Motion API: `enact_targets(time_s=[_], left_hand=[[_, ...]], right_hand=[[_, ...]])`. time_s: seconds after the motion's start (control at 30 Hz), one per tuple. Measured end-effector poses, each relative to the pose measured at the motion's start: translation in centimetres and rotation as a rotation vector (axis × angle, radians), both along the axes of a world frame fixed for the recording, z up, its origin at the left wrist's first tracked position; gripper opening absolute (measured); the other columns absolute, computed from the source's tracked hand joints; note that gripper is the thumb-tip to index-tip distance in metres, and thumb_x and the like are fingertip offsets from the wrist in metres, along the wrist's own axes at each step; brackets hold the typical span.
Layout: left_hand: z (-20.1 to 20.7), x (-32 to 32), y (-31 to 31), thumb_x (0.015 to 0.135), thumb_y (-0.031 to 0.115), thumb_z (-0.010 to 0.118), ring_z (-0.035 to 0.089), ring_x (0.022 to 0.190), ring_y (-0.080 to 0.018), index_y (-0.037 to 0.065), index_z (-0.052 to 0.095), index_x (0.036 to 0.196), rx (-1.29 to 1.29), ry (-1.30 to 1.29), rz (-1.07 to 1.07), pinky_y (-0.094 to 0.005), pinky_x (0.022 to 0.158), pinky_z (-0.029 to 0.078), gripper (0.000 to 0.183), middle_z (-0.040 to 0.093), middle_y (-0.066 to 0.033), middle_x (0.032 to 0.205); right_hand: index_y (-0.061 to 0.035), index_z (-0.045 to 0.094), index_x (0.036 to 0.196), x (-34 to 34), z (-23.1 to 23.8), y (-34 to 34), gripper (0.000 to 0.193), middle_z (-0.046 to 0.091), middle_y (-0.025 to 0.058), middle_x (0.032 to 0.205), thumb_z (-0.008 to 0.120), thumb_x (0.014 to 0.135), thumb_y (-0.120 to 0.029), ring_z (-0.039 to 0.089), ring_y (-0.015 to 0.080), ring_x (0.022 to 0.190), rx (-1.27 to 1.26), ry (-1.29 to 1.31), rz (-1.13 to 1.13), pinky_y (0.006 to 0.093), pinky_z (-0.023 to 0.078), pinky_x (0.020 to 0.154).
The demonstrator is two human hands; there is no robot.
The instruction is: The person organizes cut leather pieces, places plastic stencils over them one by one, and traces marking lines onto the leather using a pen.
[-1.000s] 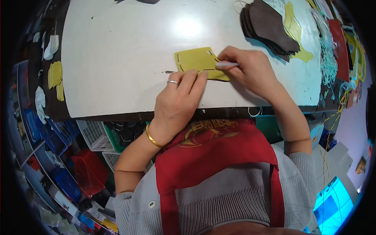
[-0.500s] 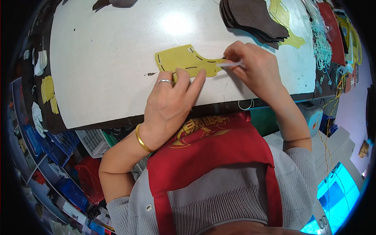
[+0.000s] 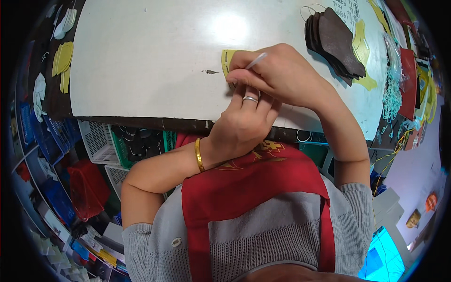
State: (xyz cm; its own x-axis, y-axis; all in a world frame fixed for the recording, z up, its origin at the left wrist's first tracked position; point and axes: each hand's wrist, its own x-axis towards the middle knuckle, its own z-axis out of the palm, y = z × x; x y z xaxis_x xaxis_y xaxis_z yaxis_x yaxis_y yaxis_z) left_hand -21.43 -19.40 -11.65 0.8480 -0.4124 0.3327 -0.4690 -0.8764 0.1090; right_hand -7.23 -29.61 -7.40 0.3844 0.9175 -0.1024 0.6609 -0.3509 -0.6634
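Note:
A yellow template (image 3: 226, 57) with black slots or dashes lies on the white board, mostly covered by my hands. My right hand (image 3: 293, 75) is closed in a writing grip on a thin white pen (image 3: 257, 60), its upper end sticking out above the fingers. The pen's tip is hidden. My left hand (image 3: 244, 120), with a ring and a gold bangle, reaches under the right one. Its fingers stretch toward the template's near edge, and their tips are out of sight.
A stack of dark brown leather pieces (image 3: 336, 40) stands at the right, with another yellow template (image 3: 361, 49) beside it. Pale green cord (image 3: 391, 98) lies on the right edge. More yellow pieces (image 3: 62, 58) and a white glove (image 3: 39, 96) lie left of the board.
My right hand has moved with the pen from the template's narrow right end to its left part, crossing over my left hand. The whole view has shifted too.

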Motion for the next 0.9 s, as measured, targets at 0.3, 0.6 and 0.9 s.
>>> enact_targets(time_s=[0.3, 0.6, 0.9], left_hand=[[-0.4, 0.4, -0.3, 0.089, 0.022, 0.055, 0.061, 0.102, -0.0366, -0.005, 0.069, 0.112, -0.012, -0.069, 0.012, -0.0471, 0.094, 0.054, 0.037, 0.061, -0.0177, 0.107], [0.7, 0.7, -0.2, 0.085, 0.016, 0.059, 0.065, 0.095, -0.0335, 0.001, 0.069, 0.116, 0.058, 0.016, 0.027, -0.0383, 0.086, 0.059, 0.036, 0.064, -0.0147, 0.111], [1.3, 2.1, -1.9, 0.087, 0.020, 0.059, 0.057, 0.082, -0.0208, 0.007, 0.065, 0.111, 0.218, 0.001, 0.095, -0.0365, 0.072, 0.058, 0.028, 0.055, -0.0074, 0.100]], right_hand=[[-0.0098, 0.072, 0.096, -0.3, 0.1, -1.7, 0.014, 0.067, 0.0069, 0.077, 0.069, 0.094, -0.024, 0.068, 0.0276, 0.066, 0.193, -0.102, -0.182, 0.0358, 0.052, 0.056], [-0.0104, 0.064, 0.091, -0.9, 1.0, -5.8, 0.019, 0.065, 0.0039, 0.070, 0.062, 0.098, -0.028, 0.066, 0.0256, 0.061, 0.051, -0.473, -0.126, 0.0363, 0.050, 0.053], [-0.0040, 0.069, 0.101, 0.4, -0.9, -5.6, 0.022, 0.068, 0.0089, 0.082, 0.061, 0.102, -0.024, 0.070, 0.0250, 0.072, 0.186, -0.233, -0.314, 0.0318, 0.054, 0.065]])
